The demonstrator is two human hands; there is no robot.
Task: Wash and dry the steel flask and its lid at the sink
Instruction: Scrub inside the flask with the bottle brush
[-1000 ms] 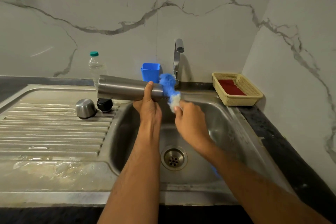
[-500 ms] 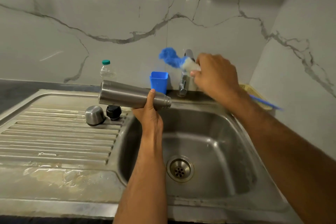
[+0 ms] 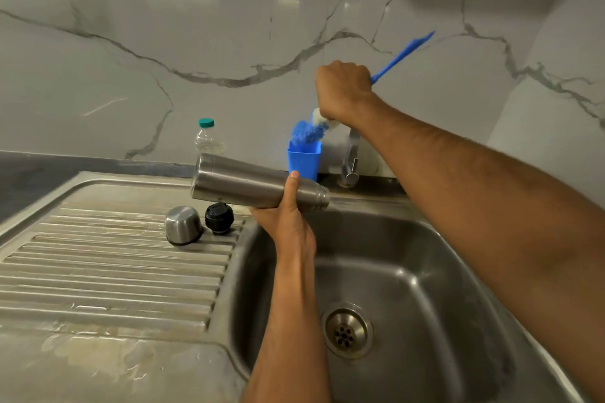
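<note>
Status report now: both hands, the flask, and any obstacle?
Left hand grips steel flask, sideways over sink rim. Right hand holds blue brush, head down at blue cup. Nothing in the way.

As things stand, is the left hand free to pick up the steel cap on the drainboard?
Probably not yet: the left hand grips the flask. The steel cap lies close beside it, uncovered, next to the black stopper.

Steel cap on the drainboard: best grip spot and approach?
Grip the steel cap across its rounded side walls, coming from above and the left. It sits mouth-down with its dome up; the black stopper crowds its right side, and the flask hangs above.
</note>
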